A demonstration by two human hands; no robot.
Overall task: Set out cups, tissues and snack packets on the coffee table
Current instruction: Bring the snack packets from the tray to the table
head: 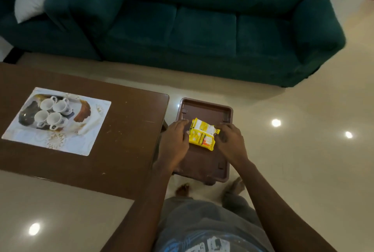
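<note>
So far only the four cups (53, 112) sit on the worktop (125, 130); both my hands, left (176, 138) and right (229, 140), pinch the yellow snack packets (202, 134) over the brown tray (204, 108), no tissues seen yet.

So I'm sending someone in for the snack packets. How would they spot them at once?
Find the brown coffee table in front of the green sofa. Off its right end sits a brown tray, and the packets lie over it between the left hand and right hand. They are the only bright yellow thing; the cups are white.
</note>
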